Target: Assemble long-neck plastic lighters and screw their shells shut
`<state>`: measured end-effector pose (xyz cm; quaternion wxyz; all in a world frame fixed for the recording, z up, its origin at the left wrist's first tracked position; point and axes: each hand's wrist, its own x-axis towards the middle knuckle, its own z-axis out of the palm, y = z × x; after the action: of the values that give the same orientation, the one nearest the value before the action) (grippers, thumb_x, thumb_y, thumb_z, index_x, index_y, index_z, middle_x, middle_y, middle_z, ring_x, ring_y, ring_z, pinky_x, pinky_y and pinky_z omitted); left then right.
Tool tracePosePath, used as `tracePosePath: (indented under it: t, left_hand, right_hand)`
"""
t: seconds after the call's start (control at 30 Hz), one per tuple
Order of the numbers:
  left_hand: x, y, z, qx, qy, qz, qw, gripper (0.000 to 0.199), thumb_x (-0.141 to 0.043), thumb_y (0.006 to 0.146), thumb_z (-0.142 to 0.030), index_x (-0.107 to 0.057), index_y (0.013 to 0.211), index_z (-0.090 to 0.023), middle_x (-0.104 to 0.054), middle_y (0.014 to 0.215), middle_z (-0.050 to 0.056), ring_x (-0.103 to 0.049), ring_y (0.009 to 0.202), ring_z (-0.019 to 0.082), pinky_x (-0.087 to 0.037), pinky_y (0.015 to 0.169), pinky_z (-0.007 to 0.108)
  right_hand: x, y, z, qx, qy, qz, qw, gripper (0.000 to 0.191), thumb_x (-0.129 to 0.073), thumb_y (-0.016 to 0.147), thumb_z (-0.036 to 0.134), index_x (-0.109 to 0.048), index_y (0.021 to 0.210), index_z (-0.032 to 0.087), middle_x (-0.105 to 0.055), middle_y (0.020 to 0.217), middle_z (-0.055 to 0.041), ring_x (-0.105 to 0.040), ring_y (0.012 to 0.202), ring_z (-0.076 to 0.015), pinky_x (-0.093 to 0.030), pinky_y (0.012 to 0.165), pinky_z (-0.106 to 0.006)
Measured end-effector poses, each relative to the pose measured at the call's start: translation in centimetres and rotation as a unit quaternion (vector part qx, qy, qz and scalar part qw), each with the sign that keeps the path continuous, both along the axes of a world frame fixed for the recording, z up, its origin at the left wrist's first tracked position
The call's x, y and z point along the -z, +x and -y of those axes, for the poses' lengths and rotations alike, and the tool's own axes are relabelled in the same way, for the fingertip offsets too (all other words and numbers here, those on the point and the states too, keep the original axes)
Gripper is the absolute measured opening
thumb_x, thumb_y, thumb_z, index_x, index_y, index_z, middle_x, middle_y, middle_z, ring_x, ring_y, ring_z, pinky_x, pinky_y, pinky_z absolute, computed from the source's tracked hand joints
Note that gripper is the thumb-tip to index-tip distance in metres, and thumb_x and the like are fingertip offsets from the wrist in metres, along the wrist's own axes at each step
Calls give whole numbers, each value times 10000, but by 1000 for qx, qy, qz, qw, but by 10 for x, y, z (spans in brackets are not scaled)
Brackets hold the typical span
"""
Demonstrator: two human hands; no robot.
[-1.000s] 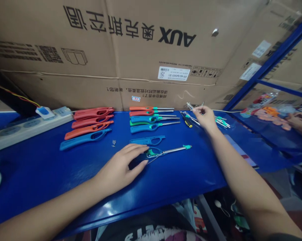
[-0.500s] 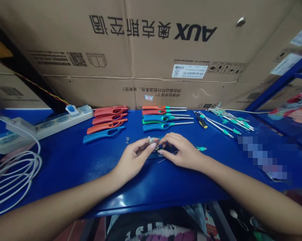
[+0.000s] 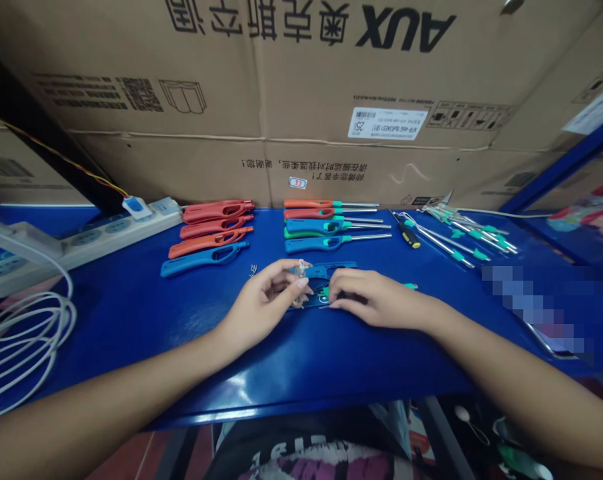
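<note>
My left hand [image 3: 267, 293] is closed in a pinch around a small clear lighter fuel tank [image 3: 299, 275] with a whitish top, held upright. Just right of it lies an opened blue lighter shell [image 3: 326, 269] on the blue table. Over the shell, my right hand [image 3: 366, 297] has its fingers together, tips down beside a small green part [image 3: 324, 292]; what they grip is hidden. A green tip [image 3: 410, 287] shows beyond that hand.
Red, orange and blue lighter handles [image 3: 206, 257] lie at back left, lighters with metal tubes [image 3: 316, 243] at back centre. A screwdriver [image 3: 406, 231] and loose tubes [image 3: 474, 230] lie right. A power strip [image 3: 94, 237], coiled white cable [image 3: 29, 333] and cardboard wall [image 3: 221, 157] surround them.
My hands have moved apart; the fuel tank now stands upright in my left hand, and my right hand has shifted right and closed. More of the blue shell shows. The camera view has tilted down.
</note>
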<state>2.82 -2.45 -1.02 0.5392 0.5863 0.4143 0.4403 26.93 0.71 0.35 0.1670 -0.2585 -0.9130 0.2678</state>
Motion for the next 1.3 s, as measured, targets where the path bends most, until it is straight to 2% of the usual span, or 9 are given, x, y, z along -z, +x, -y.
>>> tracePosePath:
  t: [0.1, 0.2, 0.3, 0.47, 0.8, 0.93, 1.03, 1.2, 1.3]
  left_hand:
    - [0, 0, 1, 11, -1, -3, 1000, 381, -701, 883, -389, -610, 1165, -150, -722, 955, 63, -684, 753, 143, -573, 699, 255]
    - [0, 0, 1, 15, -1, -12, 1000, 353, -697, 889, -364, -607, 1158, -152, -705, 956, 57, -674, 765, 138, -566, 713, 253]
    - [2, 0, 2, 20, 18, -18, 999, 303, -696, 898, -328, -602, 1136, -165, -674, 922, 31, -660, 786, 129, -549, 717, 236]
    - [2, 0, 4, 40, 41, -34, 998, 255, -692, 914, -309, -586, 1106, -180, -661, 910, 22, -650, 775, 127, -529, 697, 231]
    - [3, -2, 2, 42, 51, -81, 995, 282, -676, 911, -346, -674, 1123, -160, -767, 1015, 83, -717, 862, 189, -568, 763, 288]
    - [4, -5, -1, 59, 90, -147, 983, 270, -627, 950, -375, -741, 1117, -196, -775, 1105, 72, -718, 977, 220, -554, 864, 325]
    - [3, -7, -2, 69, 120, -174, 975, 273, -592, 975, -383, -762, 1116, -222, -774, 1106, 56, -711, 990, 217, -535, 916, 334]
    - [3, -6, -3, 74, 125, -189, 971, 283, -575, 989, -384, -763, 1141, -237, -775, 1084, 50, -708, 966, 210, -532, 874, 319]
    - [3, -6, -2, 75, 126, -187, 971, 285, -571, 992, -380, -763, 1146, -237, -773, 1096, 53, -707, 970, 210, -533, 866, 316]
  right_hand:
    - [1, 0, -3, 27, -53, -30, 998, 95, -577, 980, 228, -644, 936, 175, -674, 836, -13, -597, 715, -113, -476, 692, -245]
    - [4, 1, -6, 52, -142, -53, 987, 123, -612, 956, 279, -643, 936, 161, -672, 741, 6, -560, 593, -83, -444, 585, -212]
    - [6, 2, -9, 59, -212, -77, 972, 163, -637, 933, 311, -642, 938, 148, -671, 733, 5, -537, 571, -69, -432, 550, -197]
    - [8, -1, -10, 62, -268, -103, 956, 229, -676, 903, 354, -693, 951, 130, -667, 766, -14, -517, 566, -65, -431, 528, -202]
    - [14, -5, -11, 53, -236, -175, 954, 194, -689, 900, 332, -713, 875, 141, -653, 791, -20, -561, 644, -88, -456, 583, -220]
    - [15, -4, -11, 64, -237, -179, 953, 223, -691, 897, 358, -709, 886, 136, -667, 805, -30, -567, 663, -94, -466, 607, -227]
    - [16, -4, -10, 77, -244, -173, 951, 234, -686, 899, 373, -707, 902, 140, -659, 783, -24, -564, 655, -94, -463, 599, -224]
    - [16, -5, -9, 88, -246, -171, 950, 219, -693, 891, 357, -710, 888, 139, -659, 765, -25, -578, 648, -98, -467, 595, -228]
    - [15, -5, -9, 83, -249, -181, 948, 199, -683, 899, 334, -727, 912, 140, -659, 747, -15, -541, 581, -77, -438, 533, -210]
